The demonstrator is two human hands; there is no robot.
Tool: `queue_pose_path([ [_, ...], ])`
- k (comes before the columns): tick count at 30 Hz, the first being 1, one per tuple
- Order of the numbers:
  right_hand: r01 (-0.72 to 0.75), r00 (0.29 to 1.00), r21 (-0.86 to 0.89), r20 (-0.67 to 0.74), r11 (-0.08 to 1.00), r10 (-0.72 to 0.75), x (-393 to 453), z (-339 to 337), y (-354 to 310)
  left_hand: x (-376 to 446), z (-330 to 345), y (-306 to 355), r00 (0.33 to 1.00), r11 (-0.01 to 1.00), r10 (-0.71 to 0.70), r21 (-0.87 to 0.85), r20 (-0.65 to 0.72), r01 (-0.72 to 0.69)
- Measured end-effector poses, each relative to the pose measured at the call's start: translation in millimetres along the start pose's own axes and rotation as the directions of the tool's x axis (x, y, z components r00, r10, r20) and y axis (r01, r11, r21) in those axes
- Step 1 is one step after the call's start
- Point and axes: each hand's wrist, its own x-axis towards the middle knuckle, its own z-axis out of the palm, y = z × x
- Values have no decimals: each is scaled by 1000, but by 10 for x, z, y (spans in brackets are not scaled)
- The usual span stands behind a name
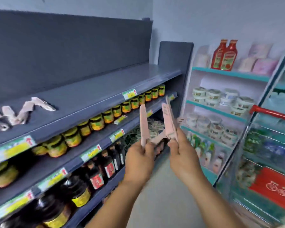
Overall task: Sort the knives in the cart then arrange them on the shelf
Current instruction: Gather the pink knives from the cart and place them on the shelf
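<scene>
Pink knives held up in both hands before the grey shelf.

We see our left hand (pixel 141 159) pinching one pink knife (pixel 143 125) upright, and our right hand (pixel 182 153) grasping a small bunch of knives (pixel 170 120) that fans upward; the two sets stand near each other, in the air in front of the shelf (pixel 92 94). More pink packs (pixel 20 114) lie scattered on the top shelf at far left, partly cut off by the edge. Below it stand rows of jars (pixel 95 122) and dark bottles (pixel 105 163), with green and yellow price tags (pixel 129 94) on the rails. None of the print can be read; everything is blurred. To the right, a white rack (pixel 220 112) carries tubs and two red pouches (pixel 224 55). A red cart handle (pixel 270 112) shows at the right edge, its basket hard to make out.
</scene>
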Motion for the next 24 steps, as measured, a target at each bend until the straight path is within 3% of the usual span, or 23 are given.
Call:
queue_pose_path([
  [7, 180, 979, 88, 84, 980, -187, -46, 954, -1362, 265, -1547, -20, 991, 995, 63, 84, -120, -53],
  [13, 320, 910, 139, 231, 937, -345, -17, 1538, -2185, 468, -2414, -24, 969, 979, 80, 202, -232, -32],
  [21, 320, 855, 96, 400, 943, -331, 340, 2160, -2784, 874, -3254, -46, 889, 926, 36, 350, -456, 142],
  [24, 340, 831, 46, 453, 939, -323, 473, 2339, -2915, 1010, -3424, -44, 875, 859, 59, 471, -480, 200],
])
